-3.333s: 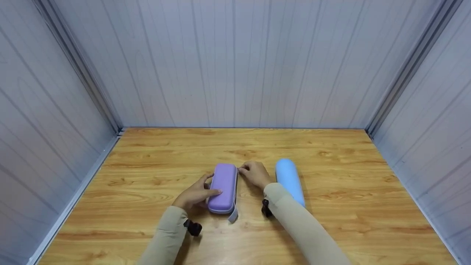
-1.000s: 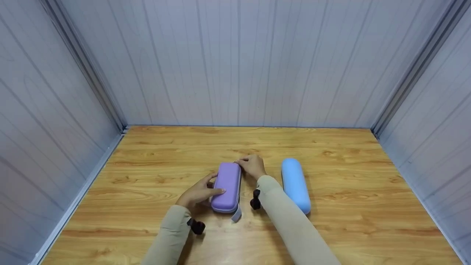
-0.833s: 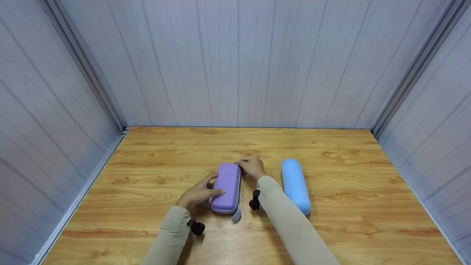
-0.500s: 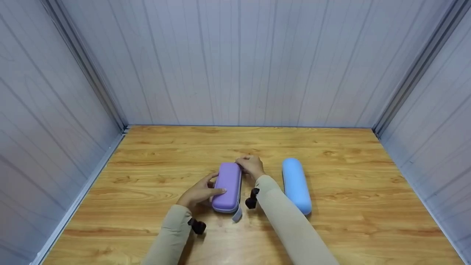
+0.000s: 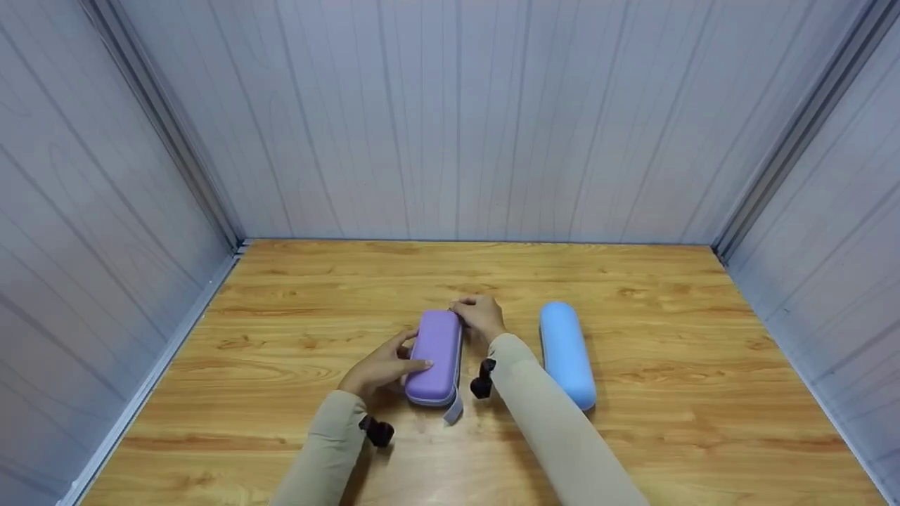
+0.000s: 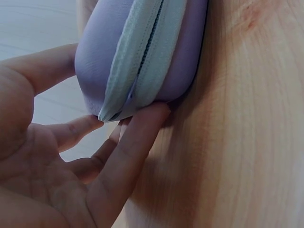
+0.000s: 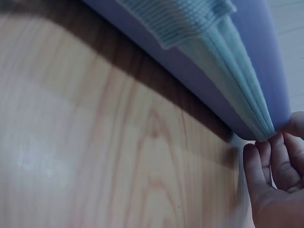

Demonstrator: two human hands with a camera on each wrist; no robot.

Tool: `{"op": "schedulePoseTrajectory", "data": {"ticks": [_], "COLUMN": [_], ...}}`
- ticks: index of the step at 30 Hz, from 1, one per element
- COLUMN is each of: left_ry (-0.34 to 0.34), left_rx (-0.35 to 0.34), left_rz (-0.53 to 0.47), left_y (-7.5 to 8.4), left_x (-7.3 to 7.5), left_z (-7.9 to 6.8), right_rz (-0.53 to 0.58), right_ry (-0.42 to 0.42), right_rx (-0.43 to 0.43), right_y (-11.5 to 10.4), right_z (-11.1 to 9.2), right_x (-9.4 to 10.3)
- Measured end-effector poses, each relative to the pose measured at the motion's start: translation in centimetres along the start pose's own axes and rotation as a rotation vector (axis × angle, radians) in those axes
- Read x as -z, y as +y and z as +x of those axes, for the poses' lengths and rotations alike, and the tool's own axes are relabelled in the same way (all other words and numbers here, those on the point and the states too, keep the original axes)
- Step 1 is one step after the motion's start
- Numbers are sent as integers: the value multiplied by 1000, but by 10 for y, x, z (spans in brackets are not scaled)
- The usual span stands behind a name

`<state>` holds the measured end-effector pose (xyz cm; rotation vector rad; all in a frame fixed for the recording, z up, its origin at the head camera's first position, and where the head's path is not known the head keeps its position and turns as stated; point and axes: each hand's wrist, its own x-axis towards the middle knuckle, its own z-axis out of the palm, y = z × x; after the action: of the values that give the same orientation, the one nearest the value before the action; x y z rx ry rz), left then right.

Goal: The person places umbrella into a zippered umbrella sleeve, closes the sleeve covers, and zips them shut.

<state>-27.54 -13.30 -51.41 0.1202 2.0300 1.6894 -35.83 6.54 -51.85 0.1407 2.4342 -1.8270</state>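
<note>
A purple hard-shell zip case (image 5: 434, 358) lies on the wooden table in the head view. My left hand (image 5: 383, 365) grips it from the left, thumb on the lid and fingers along the side. In the left wrist view the pale zipper tape (image 6: 164, 57) with its dark teeth runs along that side, between the fingers. My right hand (image 5: 481, 316) pinches at the zipper by the case's far right corner; the zipper pull is hidden by the fingertips (image 7: 280, 137). A grey fabric loop (image 5: 453, 410) hangs at the near right corner.
A light blue case (image 5: 567, 355) of rounded, long shape lies to the right, beside my right forearm. Pale panelled walls (image 5: 450, 119) enclose the wooden table (image 5: 668, 393) at the back and both sides. A small black camera (image 5: 378, 432) sits on each wrist.
Over the last three seconds my right hand has moved from the case's right side round to its far corner. My left hand keeps its grip. The latest half second shows almost no motion.
</note>
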Motion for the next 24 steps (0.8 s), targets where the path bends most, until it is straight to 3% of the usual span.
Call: {"op": "schedulePoseTrajectory", "data": {"ticks": [8, 24], "left_ry": [-5, 15], "left_rx": [-5, 22], "left_rz": [-10, 17], "left_y": [3, 1], "left_x": [-3, 1], "left_z": [-3, -3], "right_rz": [13, -56], "right_ry": [-2, -162], "right_rx": [-20, -1], "right_y": [0, 5], "right_z": [0, -8], "right_x": [-2, 11]}}
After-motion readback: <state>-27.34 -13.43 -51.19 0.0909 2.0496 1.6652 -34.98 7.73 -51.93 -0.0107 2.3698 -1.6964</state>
